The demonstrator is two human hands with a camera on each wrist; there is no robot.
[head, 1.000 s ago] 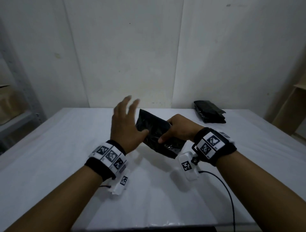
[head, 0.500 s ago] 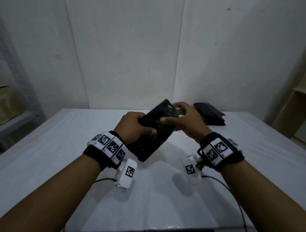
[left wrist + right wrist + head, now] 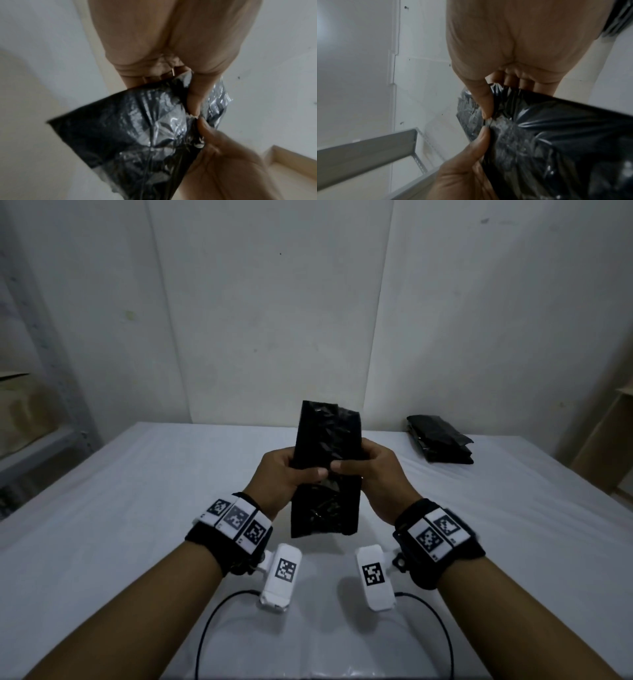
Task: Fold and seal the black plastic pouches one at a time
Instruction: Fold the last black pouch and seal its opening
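A crinkled black plastic pouch (image 3: pixel 327 440) stands upright in the air above the white table (image 3: pixel 137 508), held at its middle by both hands. My left hand (image 3: pixel 287 474) grips its left edge, thumb across the front. My right hand (image 3: pixel 370 467) grips the right edge, its thumb tip meeting the left thumb at the pouch's centre. The left wrist view shows the pouch (image 3: pixel 137 128) under both thumbs; the right wrist view shows the pouch (image 3: pixel 556 135) pinched the same way. The fingers behind the pouch are hidden.
A stack of black pouches (image 3: pixel 440 440) lies at the table's far right. A grey metal shelf (image 3: pixel 41 446) with a cardboard box stands at the left, a wooden unit (image 3: pixel 609 433) at the right. Cables run from the wrist cameras over the near table edge.
The pouch has turned from a tilted position to upright and centred. My left hand, open a second ago, now grips it; both thumbs have come together at its middle.
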